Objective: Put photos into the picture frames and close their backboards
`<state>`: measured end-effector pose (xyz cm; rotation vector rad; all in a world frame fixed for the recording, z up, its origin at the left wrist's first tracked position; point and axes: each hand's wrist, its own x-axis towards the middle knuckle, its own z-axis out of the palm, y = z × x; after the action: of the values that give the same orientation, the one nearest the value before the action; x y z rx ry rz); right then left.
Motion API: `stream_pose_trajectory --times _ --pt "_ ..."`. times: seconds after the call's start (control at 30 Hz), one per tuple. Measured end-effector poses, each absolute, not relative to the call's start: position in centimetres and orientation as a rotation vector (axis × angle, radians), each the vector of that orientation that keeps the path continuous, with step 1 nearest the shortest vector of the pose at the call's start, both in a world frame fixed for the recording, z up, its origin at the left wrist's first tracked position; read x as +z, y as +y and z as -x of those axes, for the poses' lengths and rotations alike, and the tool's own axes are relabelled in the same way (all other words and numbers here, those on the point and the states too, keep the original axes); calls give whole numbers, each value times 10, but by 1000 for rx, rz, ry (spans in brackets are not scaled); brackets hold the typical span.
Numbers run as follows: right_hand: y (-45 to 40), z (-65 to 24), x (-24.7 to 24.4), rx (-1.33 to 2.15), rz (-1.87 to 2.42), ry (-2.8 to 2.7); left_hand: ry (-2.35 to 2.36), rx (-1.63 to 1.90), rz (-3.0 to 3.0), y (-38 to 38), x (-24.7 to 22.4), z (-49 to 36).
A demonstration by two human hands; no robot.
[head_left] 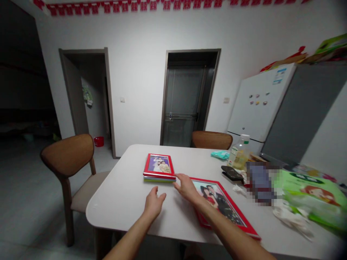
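Note:
A small stack topped by a red-framed photo lies flat on the white table, with a green edge showing beneath the red one. My right hand is at the stack's near right corner, fingers parted; I cannot tell whether the fingertips touch it. Just short of the stack, my left hand hovers over the table with thumb and fingers apart and nothing in it. Under my right forearm lies a larger red photo frame with a picture of two people. The forearm hides part of it.
On the right stand a bottle of yellowish liquid, a black wallet-like item, a green plastic pack and crumpled tissues. Wooden chairs stand at the left and far side. A white fridge is behind.

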<state>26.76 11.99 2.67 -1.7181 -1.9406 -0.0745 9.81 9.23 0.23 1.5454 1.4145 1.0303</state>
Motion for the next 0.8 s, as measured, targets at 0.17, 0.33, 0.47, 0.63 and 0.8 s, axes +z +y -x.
stream_pose_trajectory --times 0.17,0.33,0.47,0.63,0.8 --pt "156 -212 33 -72 1582 -2069 1355 1171 -1306 112 -3 -76" --pt "153 -204 34 -90 1548 -2141 1237 1253 -1091 115 -4 -72" --pt "119 -197 32 -44 1427 -2170 1085 1360 -1012 107 6 -75" --pt "75 -190 45 373 1224 -1984 1009 1577 -1011 76 23 -79" --pt "50 -195 80 1014 1081 -1256 1050 1607 -1470 33 33 -70"
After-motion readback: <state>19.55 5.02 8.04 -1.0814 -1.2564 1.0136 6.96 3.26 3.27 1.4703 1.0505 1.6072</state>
